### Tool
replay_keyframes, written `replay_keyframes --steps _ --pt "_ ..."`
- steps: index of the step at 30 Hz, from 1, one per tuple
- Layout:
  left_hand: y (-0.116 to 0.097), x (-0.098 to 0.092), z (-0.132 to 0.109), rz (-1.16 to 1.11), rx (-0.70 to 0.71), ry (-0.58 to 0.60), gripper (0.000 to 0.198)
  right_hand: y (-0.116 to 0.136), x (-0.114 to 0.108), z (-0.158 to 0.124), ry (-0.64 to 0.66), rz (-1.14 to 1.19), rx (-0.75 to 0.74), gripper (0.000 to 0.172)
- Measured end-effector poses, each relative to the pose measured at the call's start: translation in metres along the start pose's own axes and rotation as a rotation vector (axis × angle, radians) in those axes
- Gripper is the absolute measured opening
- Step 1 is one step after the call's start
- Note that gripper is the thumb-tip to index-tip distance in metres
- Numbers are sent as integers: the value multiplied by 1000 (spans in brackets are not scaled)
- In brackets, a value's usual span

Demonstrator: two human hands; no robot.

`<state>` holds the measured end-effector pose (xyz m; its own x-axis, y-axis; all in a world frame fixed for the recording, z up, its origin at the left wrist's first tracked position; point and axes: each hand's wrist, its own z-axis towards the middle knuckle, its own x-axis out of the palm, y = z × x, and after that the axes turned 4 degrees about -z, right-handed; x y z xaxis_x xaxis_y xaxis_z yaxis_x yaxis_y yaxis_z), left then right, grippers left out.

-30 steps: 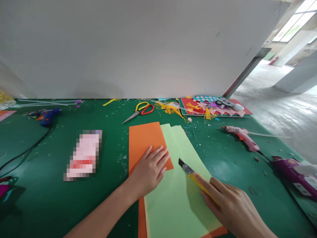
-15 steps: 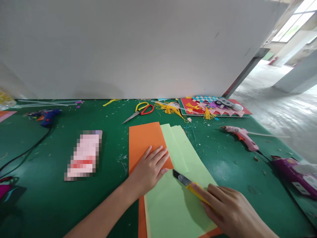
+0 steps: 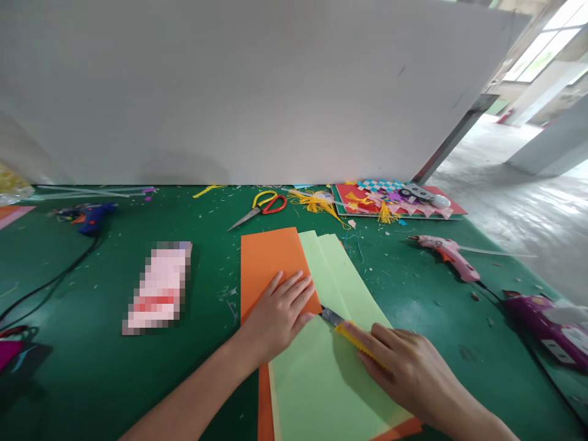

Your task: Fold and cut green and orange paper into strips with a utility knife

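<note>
My left hand (image 3: 280, 318) lies flat with fingers spread, pressing on a folded orange sheet of paper (image 3: 269, 257). Light green paper (image 3: 331, 380) lies beneath it and runs toward me, with more orange paper (image 3: 265, 404) showing under its edges. My right hand (image 3: 404, 361) is wrapped round a yellow utility knife (image 3: 356, 340). The knife's blade points up and left, and its tip goes under the right edge of the orange sheet, close to my left thumb, so the tip is hidden.
Scissors (image 3: 264, 205) with yellow and red handles lie behind the paper. At right are a pink glue gun (image 3: 448, 254) and a purple power strip (image 3: 546, 324). A blue glue gun (image 3: 92, 217) and a blurred-out pink item (image 3: 158, 288) lie left. A grey panel (image 3: 257, 92) stands behind.
My right hand has moved the knife up and left, and its blade has slid under the orange sheet's edge. My left hand stays in place.
</note>
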<state>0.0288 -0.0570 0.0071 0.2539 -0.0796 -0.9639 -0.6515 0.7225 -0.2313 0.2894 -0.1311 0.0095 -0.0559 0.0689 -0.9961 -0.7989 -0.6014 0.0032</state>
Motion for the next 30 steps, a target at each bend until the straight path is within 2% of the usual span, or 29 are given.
replay_keyframes --steps 22,30 --pt "1 3 0 -1 -9 8 47 1 6 3 -97 -2 50 41" --pt "1 3 0 -12 -1 -13 47 1 6 5 -79 -8 60 42"
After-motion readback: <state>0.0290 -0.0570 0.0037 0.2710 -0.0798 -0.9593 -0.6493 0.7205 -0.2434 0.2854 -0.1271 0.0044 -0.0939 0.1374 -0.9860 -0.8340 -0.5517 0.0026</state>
